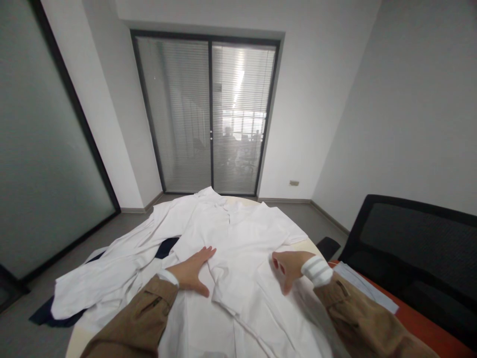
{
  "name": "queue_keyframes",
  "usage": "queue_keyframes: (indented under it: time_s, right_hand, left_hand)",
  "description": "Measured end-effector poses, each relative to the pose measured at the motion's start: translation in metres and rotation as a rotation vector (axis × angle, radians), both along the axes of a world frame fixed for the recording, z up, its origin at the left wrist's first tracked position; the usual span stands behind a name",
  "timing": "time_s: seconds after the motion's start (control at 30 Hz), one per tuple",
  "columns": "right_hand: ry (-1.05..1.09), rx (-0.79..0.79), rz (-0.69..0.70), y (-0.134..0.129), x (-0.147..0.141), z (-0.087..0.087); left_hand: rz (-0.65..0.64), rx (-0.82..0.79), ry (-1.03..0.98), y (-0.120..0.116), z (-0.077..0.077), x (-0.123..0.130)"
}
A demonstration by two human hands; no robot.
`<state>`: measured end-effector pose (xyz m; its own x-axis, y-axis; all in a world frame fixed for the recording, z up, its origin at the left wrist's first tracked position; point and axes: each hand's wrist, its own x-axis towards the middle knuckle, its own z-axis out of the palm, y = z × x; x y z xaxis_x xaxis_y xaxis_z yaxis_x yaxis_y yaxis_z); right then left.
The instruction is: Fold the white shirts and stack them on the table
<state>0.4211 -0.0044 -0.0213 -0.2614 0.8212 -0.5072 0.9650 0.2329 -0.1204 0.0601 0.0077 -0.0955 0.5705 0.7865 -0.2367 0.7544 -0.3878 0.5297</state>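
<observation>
Bare left hand (194,272) lies palm down, fingers spread; bare right hand (289,268) curls loosely, fingers bent, forearms brown-sleeved.

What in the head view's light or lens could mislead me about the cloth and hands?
Head view: the white cloth looks washed out, its folds faint; bright glare shows through the blinds; wide-angle stretch makes the walls lean; the right hand looks slightly soft.

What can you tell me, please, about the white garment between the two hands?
The white garment looks like thin, plain woven cloth, creased, with a short sleeve-like part at far right. It lies spread on the pale table, rumpled nearer the person. The left hand rests on it, fingers spread; the right hand is at its right side, contact unclear.
</observation>
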Motion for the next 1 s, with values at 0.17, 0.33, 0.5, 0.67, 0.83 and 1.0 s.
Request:
queue_keyframes:
  time_s: [0.17,0.33,0.5,0.67,0.83,1.0]
  right_hand:
    - [0.218,0.311,0.171,0.007,-0.061,0.008]
    - [0.37,0.49,0.263,0.013,-0.107,-0.022]
    - [0.584,0.585,0.315,0.008,-0.112,-0.064]
    - [0.72,0.586,0.312,0.007,-0.102,-0.078]
    - [0.736,0.592,0.314,0.008,-0.1,-0.077]
    - [0.735,0.593,0.331,0.007,-0.098,-0.08]
  left_hand:
    - [-0.001,0.0,-0.015,0.004,-0.007,-0.003]
    - [-0.006,0.023,-0.019,0.008,-0.017,-0.007]
    - [-0.017,0.048,-0.029,0.009,-0.022,-0.008]
    - [0.014,0.047,-0.016,0.004,-0.013,-0.007]
    - [0.148,0.137,0.072,-0.004,0.011,-0.017]
    - [0.483,0.39,0.286,-0.008,0.028,-0.04]
